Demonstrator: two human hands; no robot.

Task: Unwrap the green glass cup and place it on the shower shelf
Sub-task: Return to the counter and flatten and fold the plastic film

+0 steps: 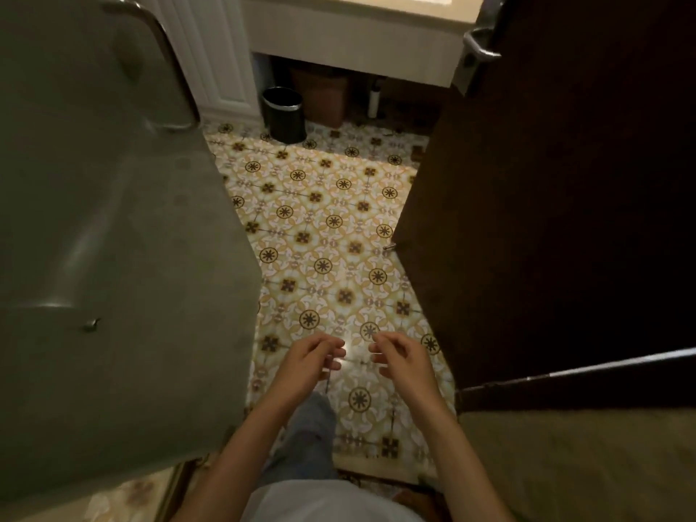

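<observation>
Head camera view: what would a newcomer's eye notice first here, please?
First, the patterned yellow tile floor running up the middle, between a grey-green panel on the left and a dark wooden door on the right. Next, the left hand and right hand low in the centre, both empty. No green cup shows.

A single head-worn wide-angle camera looks steeply down and forward at the patterned tile floor (pixel 331 227), from standing height above it. Nearest the lens, at the bottom edge, are the person's own torso and forearms. A frosted glass panel (pixel 113 239) rises left of the floor, a dark wooden door (pixel 565 201) right of it, and a black bin (pixel 284 114) stands at its far end.
</observation>
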